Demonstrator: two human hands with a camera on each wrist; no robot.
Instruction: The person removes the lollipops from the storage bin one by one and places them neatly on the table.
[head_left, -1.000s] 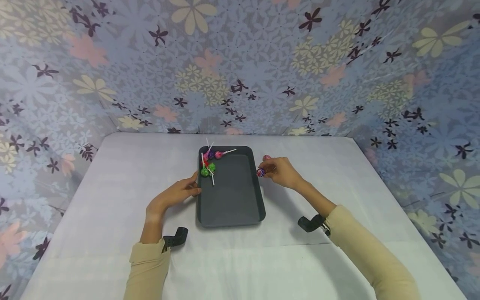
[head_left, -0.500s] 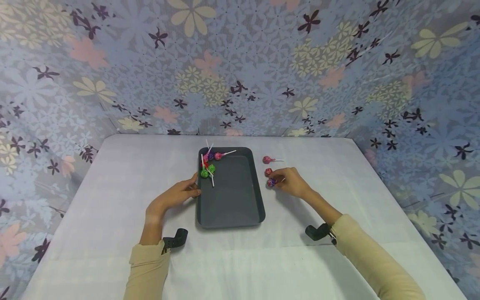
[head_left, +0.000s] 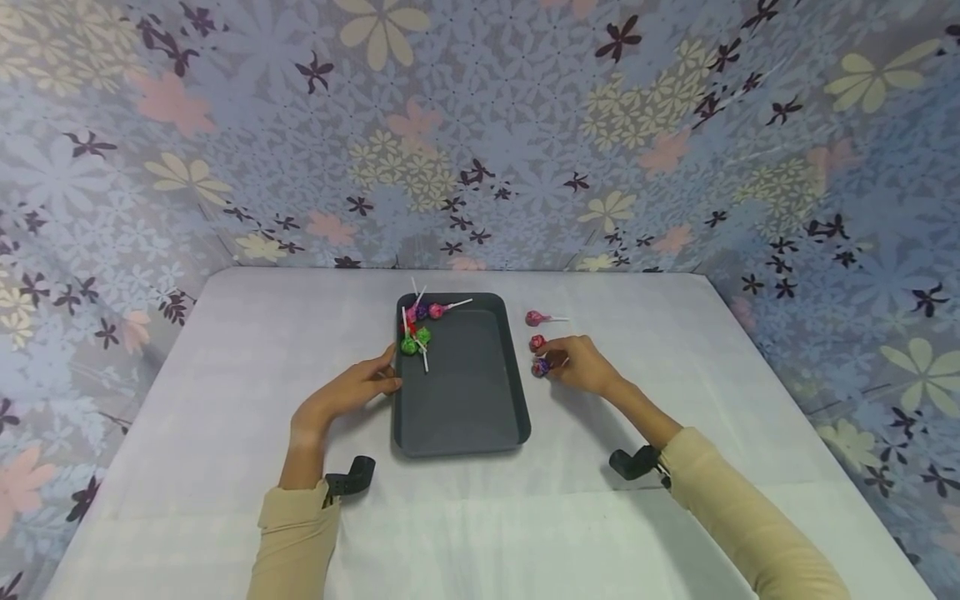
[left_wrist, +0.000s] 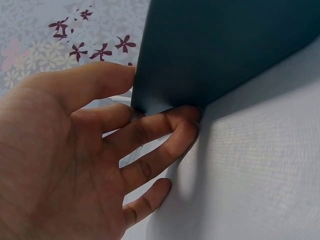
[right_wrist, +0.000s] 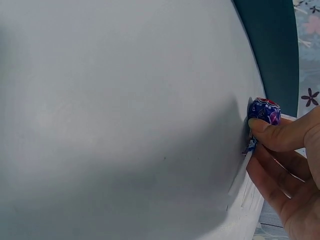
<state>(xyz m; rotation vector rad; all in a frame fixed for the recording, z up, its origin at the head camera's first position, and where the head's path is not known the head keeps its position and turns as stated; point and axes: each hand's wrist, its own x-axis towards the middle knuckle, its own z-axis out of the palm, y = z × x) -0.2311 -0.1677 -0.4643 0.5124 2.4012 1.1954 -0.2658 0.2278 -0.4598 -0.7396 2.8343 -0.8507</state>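
My right hand [head_left: 583,365] is over the white cloth just right of the dark grey baking tray [head_left: 465,400]. Its thumb and fingers pinch a blue-and-red wrapped lollipop [right_wrist: 266,111] low by the cloth, just below the candy ball in the right wrist view. Right behind it lies a red lollipop [head_left: 537,342], its stick hidden by the hand. Farther back is a pink-red lollipop [head_left: 534,318] with its stick pointing right. My left hand [left_wrist: 75,140] rests at the tray's left side, thumb tip at the rim and relaxed fingertips against the lower edge of the wall.
Several lollipops, including green ones [head_left: 409,344], a red one, a dark purple one and a pink one [head_left: 437,310], lie in the tray's back left corner, some sticks jutting over the rim. Flowered fabric [head_left: 480,167] hangs behind the table.
The right hand has moved from the tray's right rim toward me and slightly right, bringing the blue-and-red lollipop down beside the red one. The left hand and tray have stayed put.
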